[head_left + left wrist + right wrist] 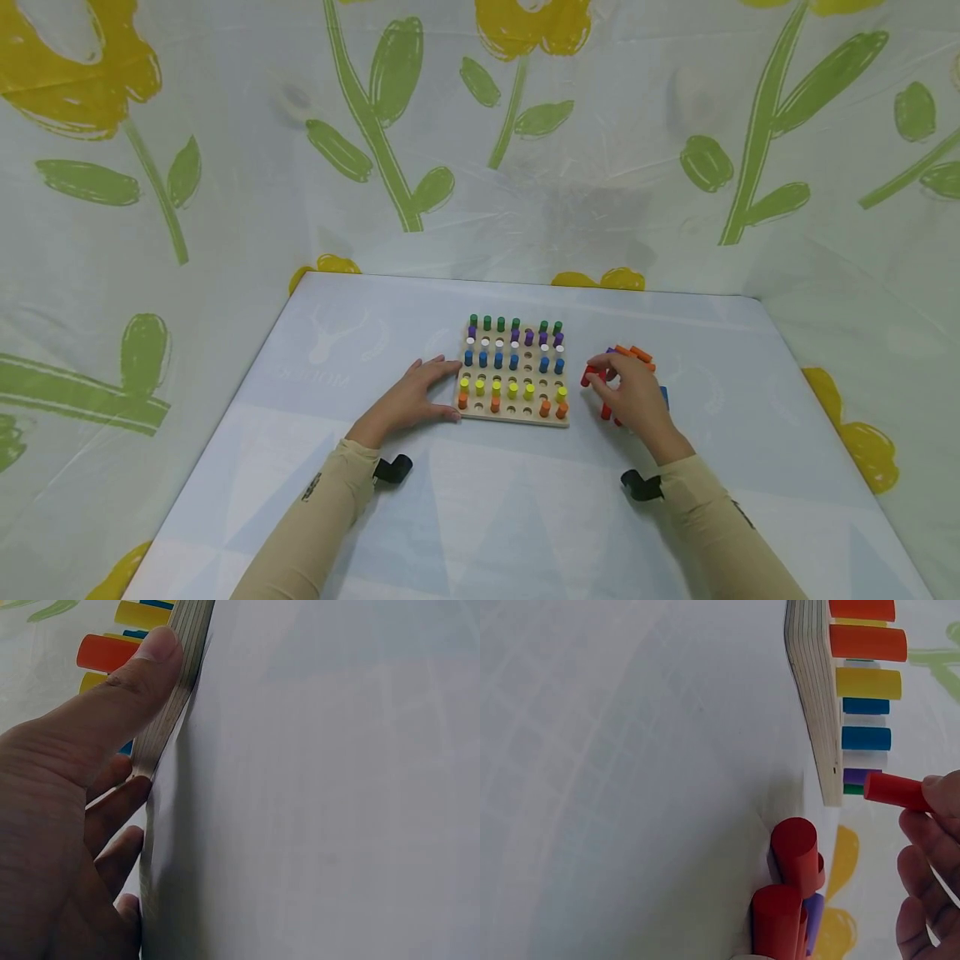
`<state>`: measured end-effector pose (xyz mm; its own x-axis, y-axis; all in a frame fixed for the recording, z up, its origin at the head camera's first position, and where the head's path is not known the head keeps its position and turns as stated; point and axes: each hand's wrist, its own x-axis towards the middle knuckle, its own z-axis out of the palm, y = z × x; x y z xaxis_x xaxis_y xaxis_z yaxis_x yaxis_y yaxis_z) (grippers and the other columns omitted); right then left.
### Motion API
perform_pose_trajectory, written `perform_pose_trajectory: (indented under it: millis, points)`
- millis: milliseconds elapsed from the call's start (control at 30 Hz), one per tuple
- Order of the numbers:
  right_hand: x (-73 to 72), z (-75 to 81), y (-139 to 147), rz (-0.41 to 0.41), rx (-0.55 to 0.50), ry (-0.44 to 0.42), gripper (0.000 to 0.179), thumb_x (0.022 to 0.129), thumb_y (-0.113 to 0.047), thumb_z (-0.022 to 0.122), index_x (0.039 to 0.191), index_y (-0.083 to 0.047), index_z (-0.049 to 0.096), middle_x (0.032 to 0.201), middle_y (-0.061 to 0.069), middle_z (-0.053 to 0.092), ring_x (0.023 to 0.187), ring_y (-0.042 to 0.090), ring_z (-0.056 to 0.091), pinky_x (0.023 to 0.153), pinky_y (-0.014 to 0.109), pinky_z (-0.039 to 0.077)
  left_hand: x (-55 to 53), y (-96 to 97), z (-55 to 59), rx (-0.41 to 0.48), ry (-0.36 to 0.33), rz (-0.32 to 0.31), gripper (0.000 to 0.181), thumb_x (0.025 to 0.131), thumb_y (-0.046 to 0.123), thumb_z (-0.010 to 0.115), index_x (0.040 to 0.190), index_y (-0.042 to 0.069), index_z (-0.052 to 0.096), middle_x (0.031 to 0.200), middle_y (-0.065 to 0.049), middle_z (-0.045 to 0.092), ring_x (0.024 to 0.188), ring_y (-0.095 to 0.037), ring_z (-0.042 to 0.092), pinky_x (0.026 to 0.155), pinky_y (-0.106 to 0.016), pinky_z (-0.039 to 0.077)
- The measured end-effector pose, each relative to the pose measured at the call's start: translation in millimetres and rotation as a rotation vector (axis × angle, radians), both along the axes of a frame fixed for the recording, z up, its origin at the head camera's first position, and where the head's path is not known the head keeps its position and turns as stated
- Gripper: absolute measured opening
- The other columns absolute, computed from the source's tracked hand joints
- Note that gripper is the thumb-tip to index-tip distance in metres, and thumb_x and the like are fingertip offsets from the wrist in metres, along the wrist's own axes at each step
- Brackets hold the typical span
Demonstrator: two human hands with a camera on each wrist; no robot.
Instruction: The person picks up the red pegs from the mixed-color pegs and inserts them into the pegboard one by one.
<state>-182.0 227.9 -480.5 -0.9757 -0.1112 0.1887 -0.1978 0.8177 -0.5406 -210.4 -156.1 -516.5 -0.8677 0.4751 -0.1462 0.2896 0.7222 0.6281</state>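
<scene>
A wooden pegboard (517, 419) lies on the table with rows of upright green, purple, white, blue, yellow and orange pegs; some holes stand bare. My left hand (408, 396) rests at its left side, fingers spread; the thumb (154, 656) touches the board's edge near the front corner. Right of the board, my right hand (637, 400) pinches a red peg (892, 790) between thumb and fingers, held above the table. Loose pegs lie under and around that hand: red ones (776, 922), orange ones (640, 353) and a blue one (664, 398), partly hidden by it.
The board and pegs lie on a pale patterned tabletop (465, 517). A flower-printed curtain (600, 192) hangs behind the table and at its sides. Each wrist wears a black strap-on device (641, 485) at the sleeve's end.
</scene>
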Motion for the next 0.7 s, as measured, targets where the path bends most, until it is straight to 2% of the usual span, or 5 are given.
perform_pose_trajectory:
  millis: [133, 433, 700]
  points:
    - [-0.5, 0.5, -2.8, 0.008, -0.005, -0.009, 0.025, 0.095, -0.018, 0.073, 0.117, -0.007, 0.069, 0.106, 0.008, 0.071, 0.091, 0.028, 0.06, 0.07, 0.032, 0.054, -0.3, 0.1, 0.4, -0.001, 0.007, -0.004, 0.098, 0.078, 0.052, 0.084, 0.158, 0.018, 0.04, 0.164, -0.004, 0.034, 0.155, -0.023, 0.019, 0.128, -0.043, 0.002]
    - [0.2, 3.5, -10.6, 0.014, 0.01, -0.008, 0.024, 0.095, -0.02, 0.073, 0.117, -0.008, 0.07, 0.09, 0.005, 0.062, 0.08, 0.025, 0.054, 0.06, 0.03, 0.046, 0.1, -0.1, 0.9, 0.018, 0.019, -0.019, 0.097, 0.077, 0.052, 0.084, 0.157, 0.016, 0.041, 0.163, -0.006, 0.036, 0.155, -0.026, 0.02, 0.128, -0.045, 0.003]
    - [-1.3, 2.7, -16.3, 0.033, 0.005, 0.006, 0.025, 0.096, -0.021, 0.072, 0.117, -0.008, 0.07, 0.097, 0.005, 0.066, 0.082, 0.026, 0.056, 0.063, 0.031, 0.047, -2.4, -1.3, -1.6, 0.038, 0.037, -0.026, 0.096, 0.077, 0.048, 0.087, 0.156, 0.015, 0.043, 0.162, -0.007, 0.038, 0.154, -0.028, 0.021, 0.128, -0.045, 0.003]
